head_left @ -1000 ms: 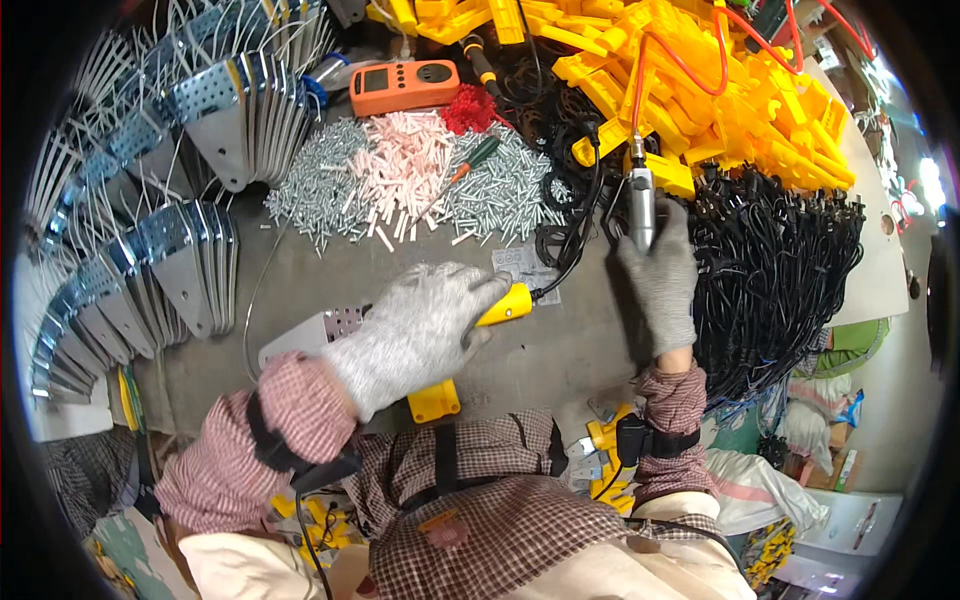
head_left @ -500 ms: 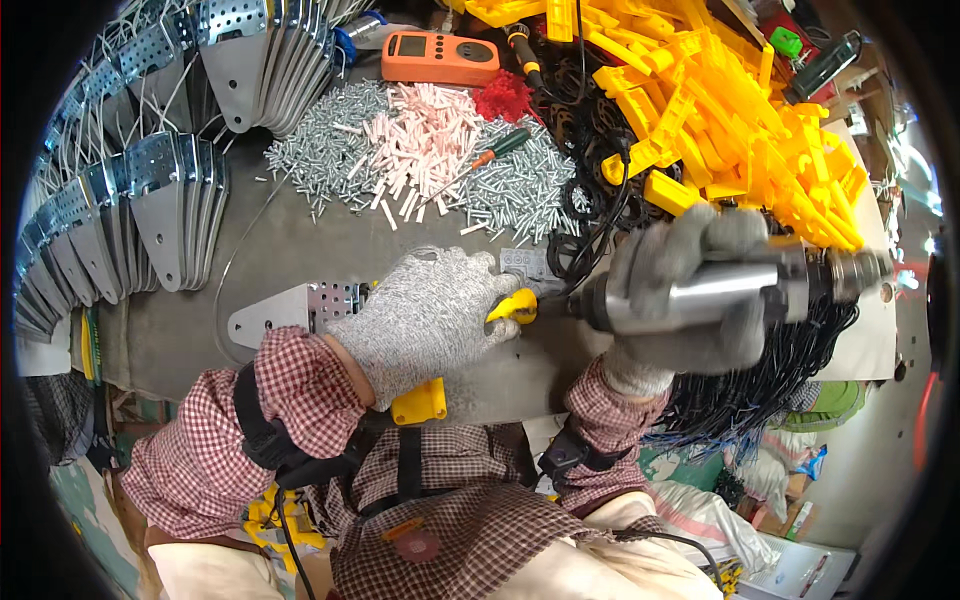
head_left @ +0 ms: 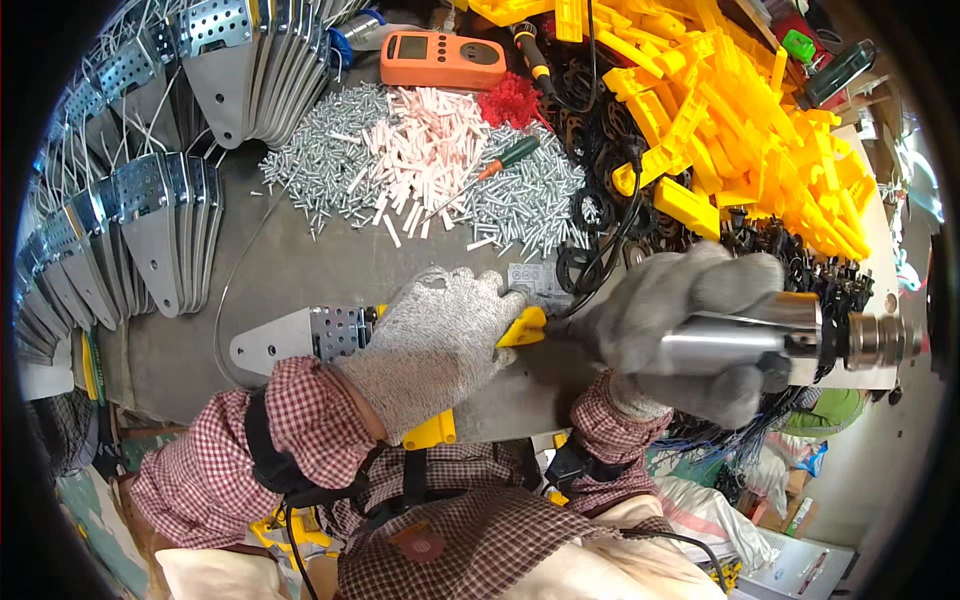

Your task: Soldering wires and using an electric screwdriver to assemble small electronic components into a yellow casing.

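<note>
**A:** From the head view, where does the work sit?

**B:** Close to the near edge of the bench (head_left: 300,270). The left hand (head_left: 430,345) lies palm down, its gloved fingers (head_left: 470,290) spread flat over a yellow plastic piece (head_left: 525,325) and the perforated end of a metal bracket (head_left: 300,340), pinning both to the surface.

**A:** And the other hand?

**B:** The right hand (head_left: 680,330) is wrapped tight round the barrel of a silver power driver (head_left: 790,340). The tool's long axis runs almost level, left to right, with its nose pointing left at the yellow piece (the tip itself is hidden behind the glove, so I cannot tell whether it touches). The yellow piece lies just left of the right hand and under the fingertips of the left, so the left hand is the nearer one.

**A:** The bracket's axis?

**B:** Also left to right, its rounded plain end sticking out to the left of the left wrist.

**A:** Any packages or labels?

**B:** A small pale printed slip (head_left: 540,280) lies on the bench just beyond the left fingertips. Farther back sits an orange handheld meter (head_left: 440,60) with a grey screen, behind the heap of silver screws (head_left: 330,165) and pink plugs (head_left: 430,140). A green-handled screwdriver (head_left: 500,165) rests slantwise across those heaps.
</note>
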The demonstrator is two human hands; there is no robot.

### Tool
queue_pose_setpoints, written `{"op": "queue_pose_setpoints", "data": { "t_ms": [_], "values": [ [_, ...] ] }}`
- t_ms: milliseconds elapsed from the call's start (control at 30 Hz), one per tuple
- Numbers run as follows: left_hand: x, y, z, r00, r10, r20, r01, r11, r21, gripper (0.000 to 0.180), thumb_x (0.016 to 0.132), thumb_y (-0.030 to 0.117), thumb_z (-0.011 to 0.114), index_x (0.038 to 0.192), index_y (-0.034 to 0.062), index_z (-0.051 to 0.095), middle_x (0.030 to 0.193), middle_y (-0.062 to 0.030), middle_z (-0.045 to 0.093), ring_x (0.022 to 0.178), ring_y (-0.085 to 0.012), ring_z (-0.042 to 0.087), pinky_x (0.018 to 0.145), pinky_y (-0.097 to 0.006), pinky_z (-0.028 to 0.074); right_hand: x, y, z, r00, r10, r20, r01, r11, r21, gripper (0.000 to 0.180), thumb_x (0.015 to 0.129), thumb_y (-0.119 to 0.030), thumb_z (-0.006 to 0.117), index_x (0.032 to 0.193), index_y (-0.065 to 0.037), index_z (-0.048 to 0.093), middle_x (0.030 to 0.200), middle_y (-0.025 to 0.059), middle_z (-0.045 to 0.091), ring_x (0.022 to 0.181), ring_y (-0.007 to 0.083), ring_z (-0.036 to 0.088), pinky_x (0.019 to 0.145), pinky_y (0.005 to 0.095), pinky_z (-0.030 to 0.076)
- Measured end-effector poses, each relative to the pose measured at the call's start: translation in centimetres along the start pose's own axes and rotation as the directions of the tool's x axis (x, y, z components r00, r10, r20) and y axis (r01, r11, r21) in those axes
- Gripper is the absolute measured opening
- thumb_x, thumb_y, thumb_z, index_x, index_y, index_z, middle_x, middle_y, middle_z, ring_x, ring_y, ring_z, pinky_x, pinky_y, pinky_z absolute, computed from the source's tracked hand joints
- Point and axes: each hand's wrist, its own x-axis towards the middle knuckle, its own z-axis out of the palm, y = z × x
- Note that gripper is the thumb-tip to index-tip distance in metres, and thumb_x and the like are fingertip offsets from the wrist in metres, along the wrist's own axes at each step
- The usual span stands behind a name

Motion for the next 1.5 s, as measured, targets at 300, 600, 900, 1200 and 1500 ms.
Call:
{"op": "queue_pose_setpoints", "data": {
  "t_ms": [300, 600, 900, 1200, 1500],
  "values": [
    [0.1, 0.8, -0.1, 0.999, -0.053, 0.008, 0.053, 0.999, 0.014, 0.052, 0.084, 0.027, 0.075, 0.131, 0.0096, 0.062, 0.111, -0.0124, 0.064, 0.100, -0.0320, 0.064, 0.087, -0.044, 0.052, 2.7, 4.4, 3.5, 0.983, -0.167, 0.070, 0.180, 0.864, -0.470, 0.061, 0.083, -0.043, 0.070, 0.130, -0.009, 0.054, 0.072, 0.0156, 0.064, 0.045, 0.0191, 0.053, 0.043, 0.0334, 0.049],
    [0.0, -0.3, 0.2, 0.994, -0.069, 0.083, 0.068, 0.998, 0.019, 0.052, 0.085, 0.032, 0.074, 0.128, 0.0055, 0.063, 0.112, -0.0159, 0.064, 0.105, -0.0343, 0.065, 0.088, -0.045, 0.053, 2.0, 3.5, 4.0, 0.890, 0.351, -0.291, -0.331, 0.936, 0.119, 0.048, 0.083, -0.030, 0.076, 0.118, -0.001, 0.061, 0.097, 0.0097, 0.068, 0.078, 0.0166, 0.065, 0.070, 0.0281, 0.056],
    [0.3, 0.4, -0.4, 0.983, -0.107, 0.152, 0.105, 0.994, 0.021, 0.048, 0.087, 0.031, 0.072, 0.127, 0.0064, 0.063, 0.106, -0.0173, 0.065, 0.099, -0.0360, 0.066, 0.086, -0.048, 0.053, 1.9, 3.9, 4.1, 0.973, -0.054, -0.224, 0.024, 0.990, -0.136, 0.045, 0.078, -0.034, 0.074, 0.118, -0.016, 0.064, 0.090, 0.0052, 0.068, 0.060, 0.0167, 0.058, 0.066, 0.0272, 0.051],
    [0.0, 0.4, 0.5, 0.991, -0.086, 0.106, 0.080, 0.995, 0.056, 0.046, 0.087, 0.032, 0.072, 0.124, 0.0067, 0.063, 0.105, -0.0159, 0.063, 0.099, -0.0352, 0.065, 0.085, -0.048, 0.053, 3.1, 4.2, 3.9, 0.987, -0.005, 0.161, 0.105, 0.779, -0.619, 0.044, 0.082, -0.033, 0.073, 0.112, -0.005, 0.056, 0.078, 0.0101, 0.064, 0.055, 0.0179, 0.058, 0.049, 0.0259, 0.048],
    [-0.5, -0.1, 0.2, 0.991, -0.109, 0.074, 0.113, 0.992, -0.048, 0.045, 0.085, 0.033, 0.074, 0.121, 0.0080, 0.063, 0.103, -0.0142, 0.063, 0.098, -0.0338, 0.064, 0.086, -0.046, 0.051, 3.2, 4.9, 4.1, 0.999, -0.043, -0.019, 0.035, 0.955, -0.294, 0.052, 0.083, -0.040, 0.076, 0.114, -0.003, 0.056, 0.075, 0.0113, 0.065, 0.052, 0.0192, 0.060, 0.046, 0.0296, 0.052]
  ]
}}
